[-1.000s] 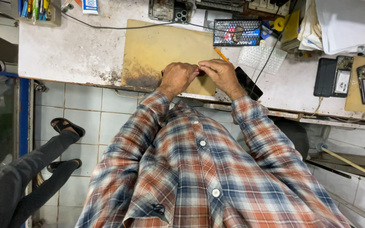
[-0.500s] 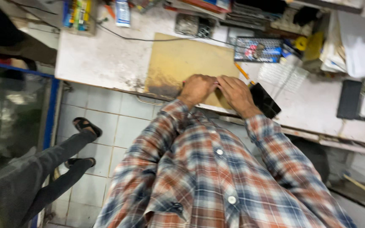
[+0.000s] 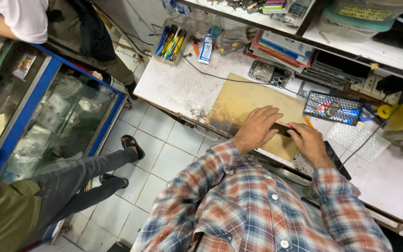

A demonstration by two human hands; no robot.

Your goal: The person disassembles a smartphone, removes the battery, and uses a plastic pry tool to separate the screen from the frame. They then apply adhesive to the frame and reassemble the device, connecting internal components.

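Right at the middle of the worn yellowish-brown work mat, a small flat dark slab with a thin red edge, maybe a phone part, sits pinched between both hands. Left hand lies over its left end with fingers spread flat, pressing it down onto the mat; right hand closes on the other end, fingertips curled tight around it, so both grips are narrow and on the same piece. Looks to me like the pressing or seating stage, hands bearing down together. Whatever follows probably needs steady, even pressure so the slab doesn't slide or flex. Just beside the right wrist lies a long black flat device hanging near the bench edge. Further back on the stained white bench there's a dark screwdriver bit case, a camera-side-up phone back and a box of coloured tools. Someone in dark trousers and sandals stands on the tiled floor.
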